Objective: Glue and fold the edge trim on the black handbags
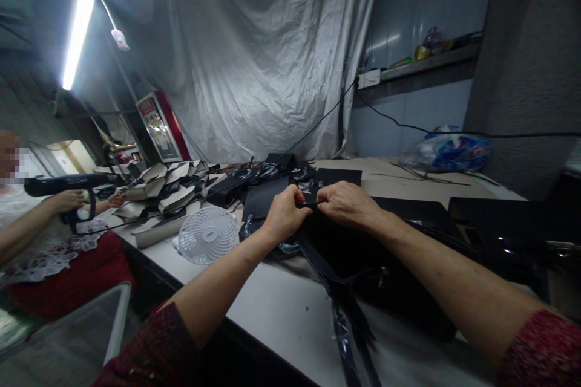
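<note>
My left hand is closed, thumb and fingers pinched on the upper edge of a black bag. Close beside it, my right hand is closed on the same edge, and a short dark strip shows between the two. The bag stands on the white table, partly behind my right forearm. Black straps, partly wrapped in clear plastic, hang from it toward the table's front. A small shiny metal piece shows on its dark side. What exactly lies under my fingertips is hidden.
A white round fan stands left of my hands. Beyond it lies a heap of black and beige pieces. More black bags are at right. A co-worker's hand holds a dark power tool. A cable crosses behind.
</note>
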